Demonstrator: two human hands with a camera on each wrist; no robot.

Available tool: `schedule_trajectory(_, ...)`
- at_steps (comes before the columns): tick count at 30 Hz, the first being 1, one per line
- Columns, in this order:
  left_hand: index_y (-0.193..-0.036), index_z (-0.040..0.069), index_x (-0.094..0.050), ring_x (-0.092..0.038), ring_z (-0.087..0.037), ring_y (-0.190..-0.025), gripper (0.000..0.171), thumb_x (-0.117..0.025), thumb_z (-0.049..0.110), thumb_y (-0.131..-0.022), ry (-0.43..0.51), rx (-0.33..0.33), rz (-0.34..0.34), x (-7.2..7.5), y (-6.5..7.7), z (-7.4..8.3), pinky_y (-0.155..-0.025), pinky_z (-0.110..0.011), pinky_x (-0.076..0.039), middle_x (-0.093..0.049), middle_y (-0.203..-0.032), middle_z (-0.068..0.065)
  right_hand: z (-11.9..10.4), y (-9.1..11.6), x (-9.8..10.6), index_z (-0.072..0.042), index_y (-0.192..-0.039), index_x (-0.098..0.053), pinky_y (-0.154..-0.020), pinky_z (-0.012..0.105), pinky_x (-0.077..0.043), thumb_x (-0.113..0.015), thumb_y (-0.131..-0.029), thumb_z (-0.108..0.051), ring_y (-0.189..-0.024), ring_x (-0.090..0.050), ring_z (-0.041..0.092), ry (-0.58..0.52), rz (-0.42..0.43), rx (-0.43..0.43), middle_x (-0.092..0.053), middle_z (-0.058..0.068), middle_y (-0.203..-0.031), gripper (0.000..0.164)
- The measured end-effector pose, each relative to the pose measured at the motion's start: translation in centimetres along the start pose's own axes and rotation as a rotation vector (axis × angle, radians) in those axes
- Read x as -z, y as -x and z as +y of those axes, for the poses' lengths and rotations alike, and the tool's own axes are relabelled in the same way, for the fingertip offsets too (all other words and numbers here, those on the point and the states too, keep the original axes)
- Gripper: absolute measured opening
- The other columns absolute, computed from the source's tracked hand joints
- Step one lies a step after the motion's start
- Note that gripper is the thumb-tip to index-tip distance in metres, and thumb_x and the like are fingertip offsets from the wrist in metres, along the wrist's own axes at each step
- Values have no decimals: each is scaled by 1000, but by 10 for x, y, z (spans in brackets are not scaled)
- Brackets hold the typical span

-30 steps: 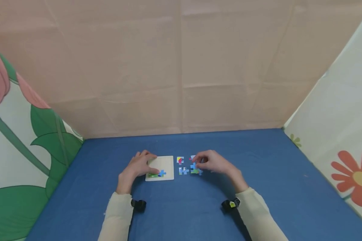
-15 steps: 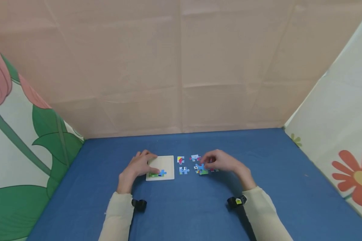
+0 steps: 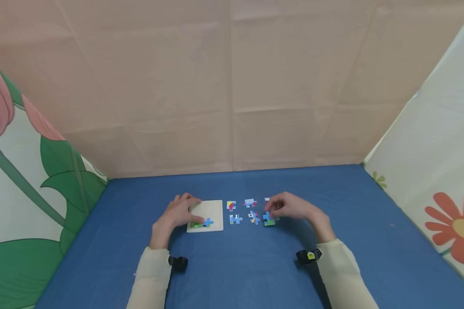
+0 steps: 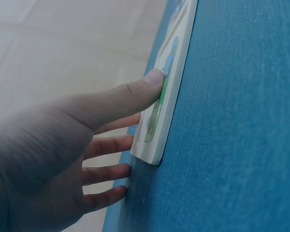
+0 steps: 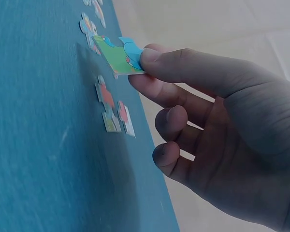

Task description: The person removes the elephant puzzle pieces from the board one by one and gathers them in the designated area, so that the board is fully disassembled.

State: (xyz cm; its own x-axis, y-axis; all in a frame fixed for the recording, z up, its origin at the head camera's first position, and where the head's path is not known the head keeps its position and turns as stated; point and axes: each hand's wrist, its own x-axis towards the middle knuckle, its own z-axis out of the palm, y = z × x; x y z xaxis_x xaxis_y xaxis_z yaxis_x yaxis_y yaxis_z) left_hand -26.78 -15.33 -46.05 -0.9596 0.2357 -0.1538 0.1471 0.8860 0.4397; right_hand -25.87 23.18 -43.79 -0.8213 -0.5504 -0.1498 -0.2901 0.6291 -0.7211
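My left hand (image 3: 176, 211) lies over the left side of a pale square puzzle board (image 3: 216, 216). Its thumb presses on the green-and-blue puzzle pieces (image 4: 157, 113) set along the board's near edge, while the other fingers stretch out past the edge, fairly straight. Thumb and index finger of my right hand (image 3: 288, 206) pinch a green-and-blue puzzle piece (image 5: 115, 57). That piece is raised above the blue table, right of the board. My other right fingers curl loosely, touching nothing.
Loose puzzle pieces lie in two rows right of the board: a yellow-and-red one (image 3: 231, 205), blue-and-white ones (image 3: 235, 219), and a reddish piece (image 5: 106, 99) below my right hand. The blue table (image 3: 232, 270) meets a beige sheet (image 3: 232, 107) behind.
My right hand has moved to the right, carrying the green-and-blue puzzle piece past the others, uncovering loose pieces in the middle. The left hand and board stay in place.
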Motion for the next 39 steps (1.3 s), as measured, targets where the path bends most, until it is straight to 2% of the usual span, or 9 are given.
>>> schedule_trajectory(17, -139, 21, -59, -42, -30, -124, 75, -83, 52, -75, -8, -15, 7, 0, -1, -1, -109, -58, -32, -51, -138, -8, 14, 9, 8, -12, -104, -75, -68, 29, -47, -73, -89, -17, -74, -56, 18, -12, -37, -33, -67, 3, -82, 15)
schedule_trajectory(30, -139, 21, -59, -41, -30, -125, 74, -83, 51, -75, -8, -3, 11, -3, -1, -2, -109, -57, -33, -51, -139, -8, 18, 14, 8, -12, -101, -74, -63, 30, -43, -74, -87, -16, -67, -52, 17, -47, -108, -106, -59, 1, -74, 15)
schedule_trajectory(39, -139, 21, -59, -41, -30, -124, 74, -82, 52, -76, -9, -18, 11, -1, 0, -1, -109, -57, -32, -51, -139, -8, 19, 13, 8, -13, -101, -75, -62, 30, -43, -75, -86, -16, -66, -51, 17, -32, -96, -114, -59, 1, -74, 15)
